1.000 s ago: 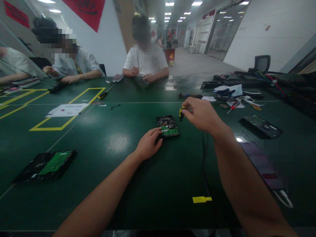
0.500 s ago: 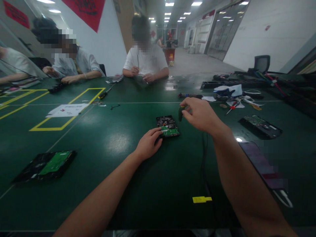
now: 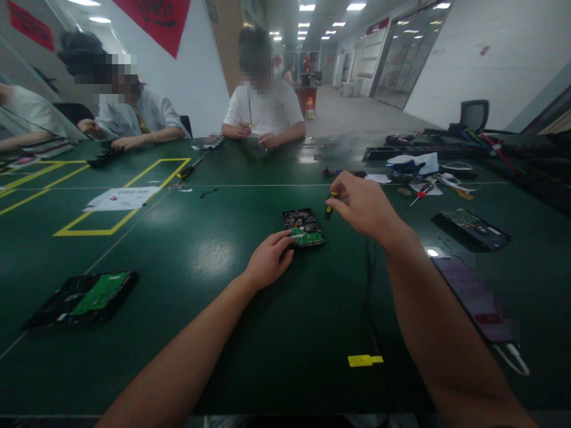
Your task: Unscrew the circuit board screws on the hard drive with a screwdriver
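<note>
A hard drive (image 3: pixel 307 238) with a green circuit board lies on the dark green table in front of me. My left hand (image 3: pixel 270 258) grips its left near corner, fingertips over the board and thumb at the near edge. Just right of the drive, my right hand (image 3: pixel 357 202) is closed round a black and yellow screwdriver (image 3: pixel 329 209). The screwdriver points down by the drive's right edge; its thin tip is hard to make out.
Another hard drive (image 3: pixel 100 297) lies at left, a third (image 3: pixel 473 229) at right. A phone (image 3: pixel 468 291) rests beside my right forearm. A black cable (image 3: pixel 369 291) with a yellow tag (image 3: pixel 364 360) runs nearby. Tools and papers (image 3: pixel 414 163) lie farther back. People sit across the table.
The screwdriver has turned in my right fingers and now shows yellow stripes on its handle. My left hand and the hard drive have stayed in place.
</note>
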Motion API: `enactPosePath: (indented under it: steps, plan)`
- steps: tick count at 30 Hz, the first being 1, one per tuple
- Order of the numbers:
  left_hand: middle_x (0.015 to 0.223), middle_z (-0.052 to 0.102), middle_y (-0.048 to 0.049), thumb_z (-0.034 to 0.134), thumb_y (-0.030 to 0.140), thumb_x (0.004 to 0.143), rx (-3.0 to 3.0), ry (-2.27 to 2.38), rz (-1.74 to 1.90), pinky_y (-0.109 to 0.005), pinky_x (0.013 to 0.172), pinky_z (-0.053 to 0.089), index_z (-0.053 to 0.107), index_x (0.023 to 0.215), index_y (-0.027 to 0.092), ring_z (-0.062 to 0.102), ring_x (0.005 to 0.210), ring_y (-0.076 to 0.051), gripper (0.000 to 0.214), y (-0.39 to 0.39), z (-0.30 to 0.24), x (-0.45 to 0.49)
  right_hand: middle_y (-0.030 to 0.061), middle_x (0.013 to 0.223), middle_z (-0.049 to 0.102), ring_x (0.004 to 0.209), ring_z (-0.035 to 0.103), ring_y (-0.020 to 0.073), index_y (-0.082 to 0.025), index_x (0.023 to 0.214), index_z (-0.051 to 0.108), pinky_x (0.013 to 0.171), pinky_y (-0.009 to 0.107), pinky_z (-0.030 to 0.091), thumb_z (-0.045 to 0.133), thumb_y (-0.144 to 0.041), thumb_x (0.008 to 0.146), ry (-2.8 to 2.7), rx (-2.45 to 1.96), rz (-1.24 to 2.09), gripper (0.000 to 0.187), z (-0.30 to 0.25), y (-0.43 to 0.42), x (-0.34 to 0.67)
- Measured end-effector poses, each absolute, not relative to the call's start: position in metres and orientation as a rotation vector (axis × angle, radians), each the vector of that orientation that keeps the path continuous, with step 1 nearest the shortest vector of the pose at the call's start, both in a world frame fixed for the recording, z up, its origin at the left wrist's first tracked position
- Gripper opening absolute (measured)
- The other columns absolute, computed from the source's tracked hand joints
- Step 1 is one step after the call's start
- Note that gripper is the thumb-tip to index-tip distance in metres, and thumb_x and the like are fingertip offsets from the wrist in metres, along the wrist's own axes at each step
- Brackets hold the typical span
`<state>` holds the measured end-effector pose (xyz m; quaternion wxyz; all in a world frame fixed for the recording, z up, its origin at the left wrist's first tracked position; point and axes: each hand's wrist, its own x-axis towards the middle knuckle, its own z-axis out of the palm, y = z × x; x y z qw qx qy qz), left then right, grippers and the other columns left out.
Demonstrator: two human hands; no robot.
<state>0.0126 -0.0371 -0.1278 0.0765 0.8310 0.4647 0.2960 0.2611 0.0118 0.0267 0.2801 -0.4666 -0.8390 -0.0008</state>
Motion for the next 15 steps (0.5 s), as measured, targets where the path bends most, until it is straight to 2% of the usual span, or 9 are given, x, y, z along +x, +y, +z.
enactPosePath:
  steps: [7, 15]
  plan:
    - [0.135, 0.06, -0.0112, 0.054, 0.027, 0.093, 2.448, 1.438, 0.881, -0.045, 0.11, 0.046, 0.05, 0.132, 0.02, 0.054, 0.129, -0.025, 0.04, -0.0374, -0.127, 0.0141, 0.0063, 0.093, 0.072, 0.082, 0.066, 0.0245, -0.021, 0.098, 0.064, 0.079, 0.039, 0.048, 0.064, -0.022, 0.085, -2.282, -1.236, -0.028, 0.014, 0.026, 0.0124, 0.263]
    - [0.14, 0.057, -0.0105, 0.054, 0.028, 0.093, 2.469, 1.437, 0.864, -0.045, 0.11, 0.046, 0.055, 0.126, 0.02, 0.054, 0.129, -0.025, 0.034, -0.0374, -0.1275, 0.0138, 0.008, 0.096, 0.072, 0.084, 0.065, 0.0254, -0.02, 0.098, 0.065, 0.079, 0.039, 0.048, 0.064, -0.026, 0.085, -2.321, -1.222, -0.069, 0.015, 0.0282, 0.0111, 0.2623]
